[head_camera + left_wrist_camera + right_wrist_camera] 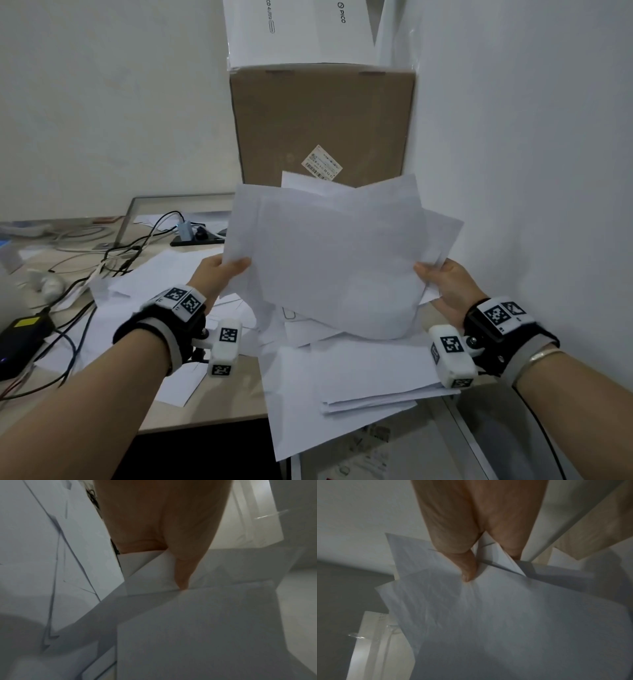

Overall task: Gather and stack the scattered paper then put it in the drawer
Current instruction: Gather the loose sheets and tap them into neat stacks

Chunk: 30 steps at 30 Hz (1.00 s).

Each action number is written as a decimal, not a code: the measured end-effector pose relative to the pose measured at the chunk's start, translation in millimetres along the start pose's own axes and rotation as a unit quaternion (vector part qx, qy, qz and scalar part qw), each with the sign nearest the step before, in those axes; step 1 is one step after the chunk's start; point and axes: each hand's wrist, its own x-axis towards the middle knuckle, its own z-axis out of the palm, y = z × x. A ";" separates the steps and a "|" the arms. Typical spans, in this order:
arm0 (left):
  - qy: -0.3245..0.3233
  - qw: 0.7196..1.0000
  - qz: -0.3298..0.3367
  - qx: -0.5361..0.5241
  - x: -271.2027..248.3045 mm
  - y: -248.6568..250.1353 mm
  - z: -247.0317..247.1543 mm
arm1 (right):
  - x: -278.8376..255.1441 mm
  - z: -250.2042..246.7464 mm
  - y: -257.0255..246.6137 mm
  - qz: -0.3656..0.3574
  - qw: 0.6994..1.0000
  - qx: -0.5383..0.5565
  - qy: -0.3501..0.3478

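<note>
The white box (294, 31) at the top of the head view carries the brand "PICO" beside a round logo, and on its other face a partly cut-off line reading "CO 4 Ultra". The brown cardboard box (322, 123) below it bears a shipping label (321, 166) with a barcode, its print too small to read.

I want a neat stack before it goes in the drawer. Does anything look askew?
Yes. The held sheets, pinched by the left hand and right hand, are fanned with corners sticking out. More loose paper lies scattered on the desk, some overhanging its front edge.
</note>
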 end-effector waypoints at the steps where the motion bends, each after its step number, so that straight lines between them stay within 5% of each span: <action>1: 0.013 1.000 0.008 -0.002 1.3 5.0 2.5 | 0.7 3.2 -5.8 -0.005 1.000 0.002 0.005; 6: -0.011 0.997 0.035 -0.062 1.2 31.3 2.5 | 4.8 11.1 -32.6 -0.044 0.999 0.019 -0.018; 17: -0.082 0.994 -0.046 -0.053 -10.3 -9.9 6.6 | -3.0 -3.2 7.9 0.077 0.996 -0.010 -0.033; 24: -0.002 0.998 -0.053 -0.023 -7.7 -35.5 21.4 | -1.7 -3.7 20.5 0.065 0.997 -0.047 0.010; 30: -0.009 0.994 -0.030 -0.105 -12.5 -20.2 27.1 | -3.8 3.2 15.0 0.029 0.998 -0.023 0.042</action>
